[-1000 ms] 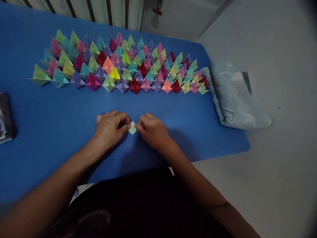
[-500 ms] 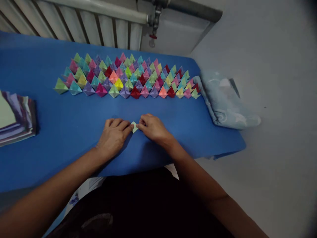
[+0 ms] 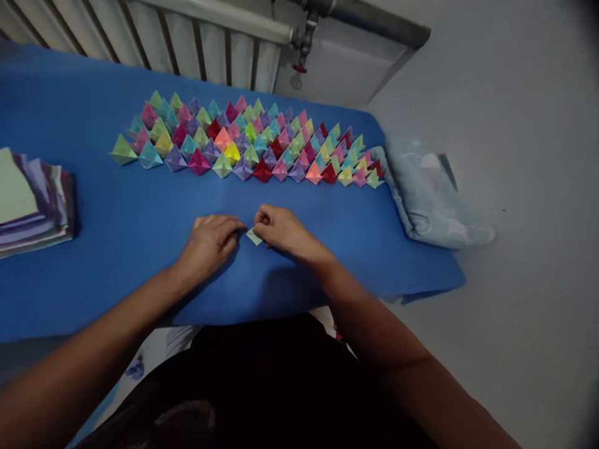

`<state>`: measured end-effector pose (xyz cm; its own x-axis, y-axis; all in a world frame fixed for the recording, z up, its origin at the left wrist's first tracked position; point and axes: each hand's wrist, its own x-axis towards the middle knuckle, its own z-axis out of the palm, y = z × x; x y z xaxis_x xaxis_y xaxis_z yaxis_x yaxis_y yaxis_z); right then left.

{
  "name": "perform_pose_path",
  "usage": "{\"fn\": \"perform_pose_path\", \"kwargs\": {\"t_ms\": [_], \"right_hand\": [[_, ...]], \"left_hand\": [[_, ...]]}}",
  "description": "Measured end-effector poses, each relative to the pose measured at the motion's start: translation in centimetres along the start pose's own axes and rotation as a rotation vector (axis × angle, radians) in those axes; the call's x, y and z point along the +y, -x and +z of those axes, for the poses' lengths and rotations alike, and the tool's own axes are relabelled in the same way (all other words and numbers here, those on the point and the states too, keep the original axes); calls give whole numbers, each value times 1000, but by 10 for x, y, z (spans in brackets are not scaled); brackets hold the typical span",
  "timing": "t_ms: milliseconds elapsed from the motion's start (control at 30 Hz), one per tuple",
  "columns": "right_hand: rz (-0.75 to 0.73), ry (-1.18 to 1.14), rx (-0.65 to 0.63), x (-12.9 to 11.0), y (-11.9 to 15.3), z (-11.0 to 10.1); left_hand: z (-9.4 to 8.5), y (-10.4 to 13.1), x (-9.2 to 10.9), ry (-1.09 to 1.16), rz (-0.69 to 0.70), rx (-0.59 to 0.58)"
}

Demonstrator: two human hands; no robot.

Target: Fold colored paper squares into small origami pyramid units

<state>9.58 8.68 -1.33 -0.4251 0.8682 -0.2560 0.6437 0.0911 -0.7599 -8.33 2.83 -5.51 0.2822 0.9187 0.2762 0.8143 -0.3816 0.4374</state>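
Observation:
A small pale green piece of folded paper (image 3: 254,236) lies on the blue tabletop in front of me, its near corner pointing toward my body. My right hand (image 3: 281,229) is closed, fingers curled, with its fingertips on the right side of this paper and covering that part. To the left is my left hand (image 3: 208,240), fingers stretched out and thumb a little apart. Its longest fingertip reaches the paper's left corner; whether it touches is hard to tell. Beyond both hands stand rows of folded paper boats (image 3: 243,167) in many colours.
A stack of coloured paper sheets (image 3: 35,212) lies at the left on the blue table (image 3: 126,249). Folded light blue cloth (image 3: 428,193) rests at the right end by the wall. A radiator (image 3: 187,47) and a pipe with a red valve (image 3: 299,67) are behind the table.
My left hand has drawn slightly left, its fingers no longer over the paper. My right hand has shifted left over the paper's right side. The whole view has moved slightly.

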Motion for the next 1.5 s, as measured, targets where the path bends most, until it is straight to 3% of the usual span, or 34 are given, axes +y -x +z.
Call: {"fn": "perform_pose_path", "kwargs": {"t_ms": [133,700,1100,1333,1500], "right_hand": [[17,-17,-12,-2,-1,0],[119,-168,-106,-3,-10,-3],[161,-80,-145,-7,-15,-5],[126,112,-163,-13,-17,-5],[121,62,-161,-13,-15,-6]], "left_hand": [[-4,-4,-3,74,-120,-22],[0,-6,0,86,-108,-17],[-1,-6,0,89,-123,-38],[-2,-6,1,84,-123,-36],[-2,-3,-1,99,-134,-29]]}}
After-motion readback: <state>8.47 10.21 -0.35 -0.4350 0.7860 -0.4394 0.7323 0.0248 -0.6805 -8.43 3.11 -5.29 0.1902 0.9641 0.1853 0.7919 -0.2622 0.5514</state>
